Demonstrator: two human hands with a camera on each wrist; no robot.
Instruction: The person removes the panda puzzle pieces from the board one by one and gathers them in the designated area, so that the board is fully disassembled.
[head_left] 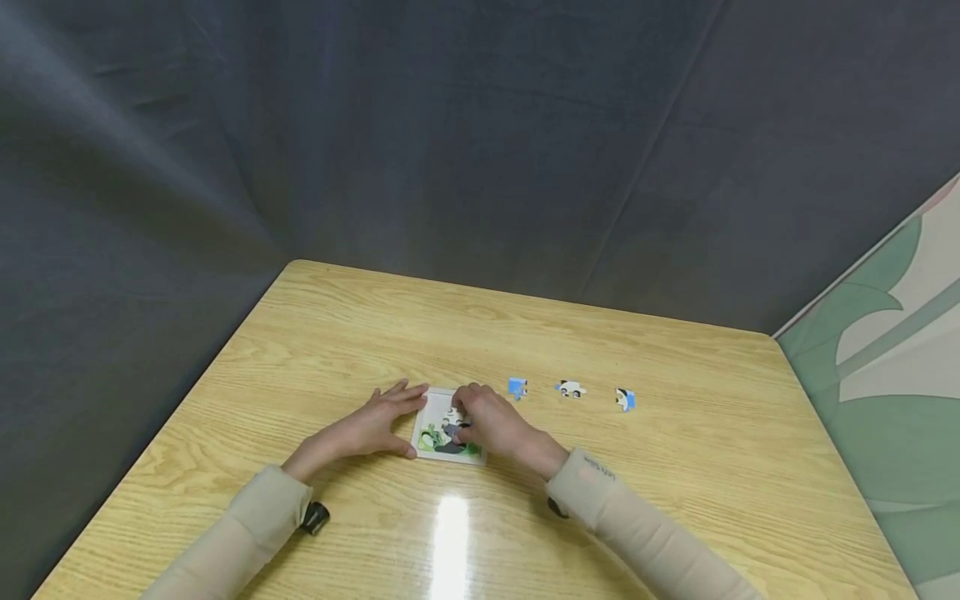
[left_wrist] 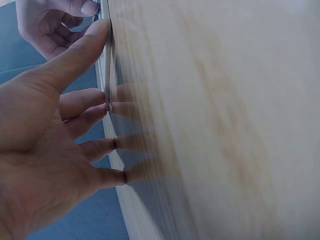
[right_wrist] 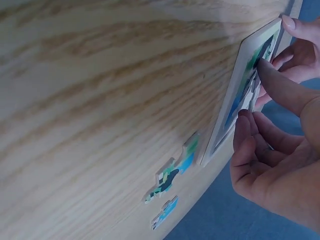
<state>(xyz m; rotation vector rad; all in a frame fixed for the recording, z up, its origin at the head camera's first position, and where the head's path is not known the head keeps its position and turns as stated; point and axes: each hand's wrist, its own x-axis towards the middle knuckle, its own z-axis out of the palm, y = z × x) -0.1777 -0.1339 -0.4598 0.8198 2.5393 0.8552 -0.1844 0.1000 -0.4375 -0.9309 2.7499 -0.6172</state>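
A small white-framed jigsaw puzzle board (head_left: 450,457) lies on the table, its picture partly filled in with green, black and white. My left hand (head_left: 379,423) holds the board's left side, thumb at the near corner and forefinger at the far one. In the left wrist view the other fingers of the left hand (left_wrist: 55,135) are spread, tips on the table. Over the board's right part, my right hand (head_left: 497,423) pinches a jigsaw piece (right_wrist: 251,95) between thumb and fingertips, at the picture's surface. The fingers hide much of that piece.
Loose jigsaw pieces lie in a row right of the board: a blue one (head_left: 517,387), a white one with black patches (head_left: 570,389) and a blue, white and black one (head_left: 625,399). A dark curtain (head_left: 480,167) hangs behind the wooden table (head_left: 712,467).
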